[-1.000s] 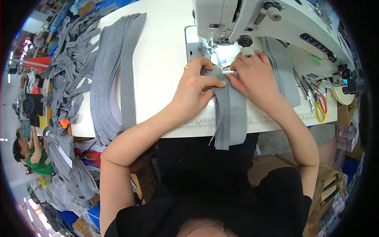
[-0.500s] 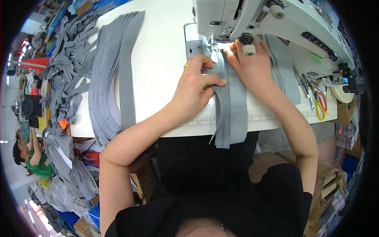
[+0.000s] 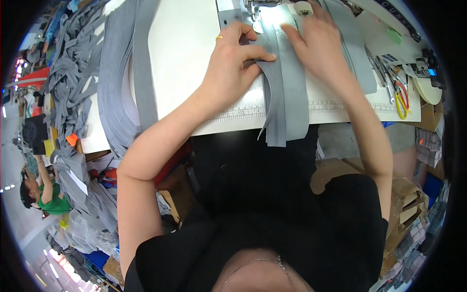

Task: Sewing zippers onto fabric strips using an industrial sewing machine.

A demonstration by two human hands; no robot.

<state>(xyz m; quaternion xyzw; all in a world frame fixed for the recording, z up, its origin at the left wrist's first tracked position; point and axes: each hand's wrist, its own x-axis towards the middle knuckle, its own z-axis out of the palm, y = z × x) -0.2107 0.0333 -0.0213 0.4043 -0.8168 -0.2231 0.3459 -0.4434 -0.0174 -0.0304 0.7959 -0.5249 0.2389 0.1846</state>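
My left hand (image 3: 231, 65), wearing a ring, pinches the edge of a narrow grey fabric strip (image 3: 275, 107) between thumb and forefinger. That strip lies along a wider light grey fabric piece (image 3: 296, 104), and both hang over the table's front edge. Just ahead of the left fingers is the presser foot of a white sewing machine (image 3: 257, 22), cut off at the top. My right hand (image 3: 321, 41) rests palm down at the right edge of the wider piece, thumb apart. A white knob (image 3: 303, 9) covers part of its fingers.
A thick stack of grey strips (image 3: 116, 73) lies on the white table (image 3: 180, 53) at left, beside a tangled heap of strips (image 3: 73, 63). Several tools, with yellow-and-red-handled scissors (image 3: 401, 100), lie at right. A co-worker in green (image 3: 53, 197) is far left.
The view has tipped downward, so table, machine and hands appear higher in the picture. The left hand keeps its pinch on the strip; the right hand stays by the wider piece.
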